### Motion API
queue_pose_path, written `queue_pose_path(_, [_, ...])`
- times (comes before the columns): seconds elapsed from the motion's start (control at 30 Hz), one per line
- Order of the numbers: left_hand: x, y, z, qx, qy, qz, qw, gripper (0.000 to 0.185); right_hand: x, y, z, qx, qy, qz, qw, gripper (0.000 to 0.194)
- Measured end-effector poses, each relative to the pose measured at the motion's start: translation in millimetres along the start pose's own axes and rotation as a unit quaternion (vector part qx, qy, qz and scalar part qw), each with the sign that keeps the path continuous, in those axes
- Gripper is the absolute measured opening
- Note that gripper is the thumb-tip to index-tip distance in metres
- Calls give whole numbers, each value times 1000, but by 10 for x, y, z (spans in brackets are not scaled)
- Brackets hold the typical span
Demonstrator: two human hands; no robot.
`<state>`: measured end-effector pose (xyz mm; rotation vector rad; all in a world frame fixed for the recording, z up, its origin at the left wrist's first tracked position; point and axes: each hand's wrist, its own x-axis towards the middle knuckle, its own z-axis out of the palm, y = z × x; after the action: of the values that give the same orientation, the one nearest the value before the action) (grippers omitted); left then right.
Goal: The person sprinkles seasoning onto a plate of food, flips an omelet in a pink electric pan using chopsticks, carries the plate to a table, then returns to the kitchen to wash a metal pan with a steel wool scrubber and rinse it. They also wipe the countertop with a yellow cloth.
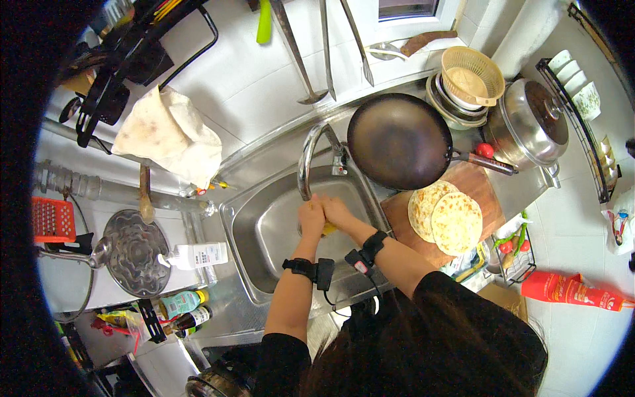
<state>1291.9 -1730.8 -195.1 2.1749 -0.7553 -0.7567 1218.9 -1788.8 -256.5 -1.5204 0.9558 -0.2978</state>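
Both my hands are over the stainless steel sink (268, 248), just under the spout of the chrome faucet (305, 168). My left hand (311, 217) and my right hand (337, 212) touch each other, with the fingers mostly hidden from above. Something yellowish (328, 229) shows just below them; whether it is held or lies in the sink is unclear. A dark strap with a small device sits on each wrist. Flatbreads (457, 221) overlap on a wooden cutting board (483, 193) to the right, and a wok (400, 141) rests behind the sink's right side.
A white pump bottle (201, 255) is left of the sink, beside a round metal tray (138, 253). Stacked bowls with a beige colander (473, 74) and a lidded steel pot (526, 124) stand at back right. The wok's handle (488, 163) reaches rightward. Utensils hang on the back wall.
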Motion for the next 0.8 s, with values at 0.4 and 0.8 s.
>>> queue_pose_path(0.4, [15,-265,-59,166,90,164,968,33,-267,-699,-424,535,-176,177,807,28])
queue_pose_path(0.8, [-32,-74,-242,-362,1,-15,932,41,-214,-494,-230,626,-45,194,754,14])
